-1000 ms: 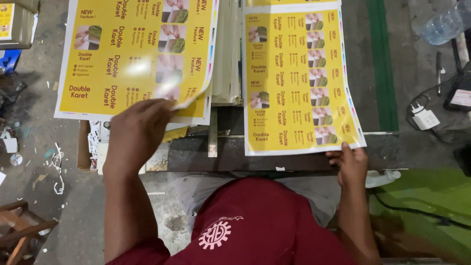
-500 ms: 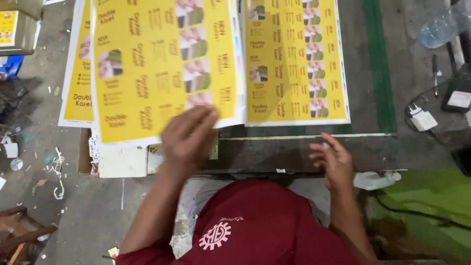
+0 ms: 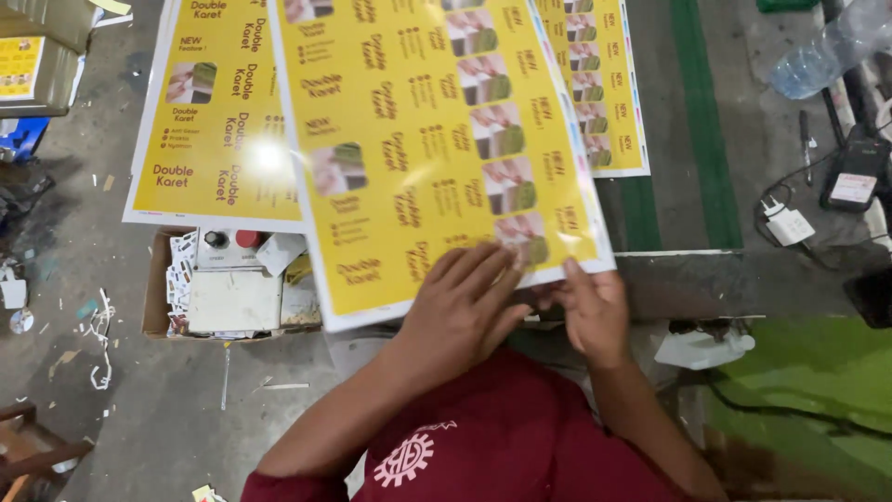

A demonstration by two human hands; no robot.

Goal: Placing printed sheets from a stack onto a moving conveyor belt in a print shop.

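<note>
Both hands pinch a glossy yellow printed sheet at its near edge over the workbench: left hand fingers spread flat on top, right hand clamped at the corner. Looks light, floppy, slick; best gripped w/ both hands along the edge.

maroon tee, short slvs, white gear logo
</note>
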